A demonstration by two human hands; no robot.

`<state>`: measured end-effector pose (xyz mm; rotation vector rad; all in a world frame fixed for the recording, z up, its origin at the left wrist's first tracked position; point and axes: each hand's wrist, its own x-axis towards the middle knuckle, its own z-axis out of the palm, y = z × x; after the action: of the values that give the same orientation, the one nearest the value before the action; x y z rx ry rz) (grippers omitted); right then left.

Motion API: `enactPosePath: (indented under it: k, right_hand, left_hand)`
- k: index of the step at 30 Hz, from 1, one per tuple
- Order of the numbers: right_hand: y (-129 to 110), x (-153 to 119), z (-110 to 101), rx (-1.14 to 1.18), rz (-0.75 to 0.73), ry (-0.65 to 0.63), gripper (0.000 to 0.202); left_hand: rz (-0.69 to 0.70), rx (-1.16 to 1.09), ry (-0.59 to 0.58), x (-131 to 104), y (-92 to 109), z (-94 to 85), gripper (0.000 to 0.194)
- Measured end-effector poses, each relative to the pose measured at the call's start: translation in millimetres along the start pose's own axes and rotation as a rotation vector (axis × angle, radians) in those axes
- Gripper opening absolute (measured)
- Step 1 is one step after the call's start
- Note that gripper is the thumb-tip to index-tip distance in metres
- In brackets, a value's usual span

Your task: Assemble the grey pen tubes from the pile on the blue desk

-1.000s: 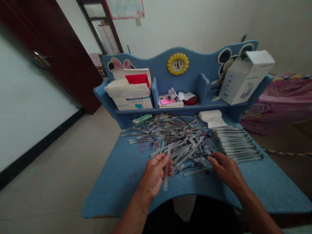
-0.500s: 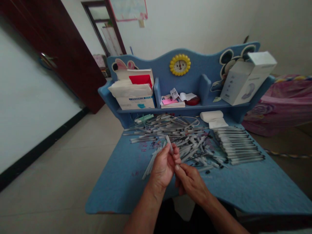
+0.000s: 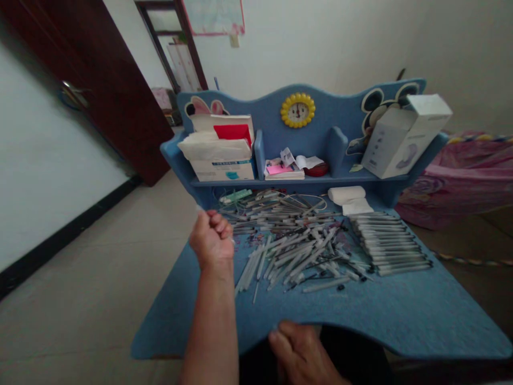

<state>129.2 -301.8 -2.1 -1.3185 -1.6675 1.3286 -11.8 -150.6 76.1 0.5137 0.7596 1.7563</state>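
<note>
My left hand point(image 3: 212, 238) is raised over the left part of the blue table, its fingers curled closed. A pale bit of a pen barrel point(image 3: 199, 208) pokes out above the thumb; the rest is hidden in the fist. Low at the table's front edge is my right hand point(image 3: 302, 350), its fingers pressed together; whatever they hold is hidden. Between and beyond the hands lies a loose heap of clear pens point(image 3: 296, 254) with dark tips and loose black caps. To the right, several capped pens point(image 3: 388, 243) lie side by side in a neat row.
The blue table point(image 3: 180, 310) has a raised shelf point(image 3: 240, 182) at the back. On it stand a mask box point(image 3: 224, 168), some papers point(image 3: 284, 172) and a tall white box point(image 3: 395, 141). A white paper roll point(image 3: 347, 194) lies beneath, near the pen row. A yellow clock point(image 3: 297, 110) is fixed above.
My hands have moved apart from their meeting point on the pen barrel. The left hand went left and up; the right came down towards me, to the front edge.
</note>
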Motion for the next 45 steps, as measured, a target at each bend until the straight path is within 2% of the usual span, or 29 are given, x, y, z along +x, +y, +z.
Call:
enactPosePath:
  k: [1,2,4,6,8,11,14,17,21,23,27,30,33,40,45]
  right_hand:
    - [4.7,0.1,-7.2,-0.078,0.042,0.079,0.042]
    - [8.9,2.2,-17.8,-0.193,0.058,0.171,0.039]
    - [14.9,9.9,-46.1,-0.442,0.039,0.281,0.033]
    - [18.6,17.7,-76.4,-0.652,0.075,0.354,0.031]
    - [21.5,22.6,-101.6,-0.820,0.164,0.392,0.030]
    - [27.2,26.3,-124.6,-0.985,0.299,0.408,0.033]
    - [33.8,29.8,-133.6,-1.034,0.369,0.395,0.037]
    - [38.6,33.9,-135.9,-1.038,0.391,0.387,0.038]
    - [41.7,36.7,-135.0,-1.043,0.400,0.440,0.039]
    - [43.0,36.7,-133.4,-1.041,0.398,0.472,0.039]
    - [48.6,34.8,-128.9,-1.024,0.343,0.515,0.035]
    - [55.8,32.0,-123.9,-1.023,0.261,0.558,0.032]
    - [62.7,28.7,-114.7,-0.998,0.138,0.600,0.030]
    - [62.2,24.1,-78.1,-0.784,-0.297,0.531,0.033]
    - [62.4,19.6,-69.4,-0.713,-0.388,0.463,0.030]
  left_hand:
    - [0.008,0.046,-0.033,0.3,1.5,1.2,0.020]
    - [-0.022,0.187,-0.117,-1.8,-1.0,1.8,0.018]
    - [-0.122,0.338,-0.193,-10.0,-14.9,-0.1,0.021]
    - [-0.186,0.661,-0.278,-18.2,-33.7,-6.0,0.023]
    - [-0.239,0.848,-0.350,-22.6,-49.5,-13.0,0.021]
    - [-0.380,0.898,-0.411,-22.2,-61.1,-19.7,0.017]
    - [-0.471,0.883,-0.407,-18.3,-63.1,-20.8,0.015]
    - [-0.469,0.927,-0.405,-14.3,-64.2,-20.6,0.012]
    - [-0.389,1.089,-0.450,-8.9,-70.4,-22.7,0.011]
    - [-0.294,1.227,-0.485,-6.9,-75.1,-24.2,0.015]
    - [0.005,1.476,-0.553,-8.7,-82.9,-26.2,0.016]
    - [0.168,1.538,-0.573,-13.1,-82.9,-28.6,0.013]
    - [0.263,1.585,-0.536,-11.9,-75.5,-33.5,0.011]
    - [0.299,1.999,-0.439,21.0,-43.8,-49.4,0.017]
    - [0.262,2.160,-0.428,41.5,-23.7,-62.0,0.018]
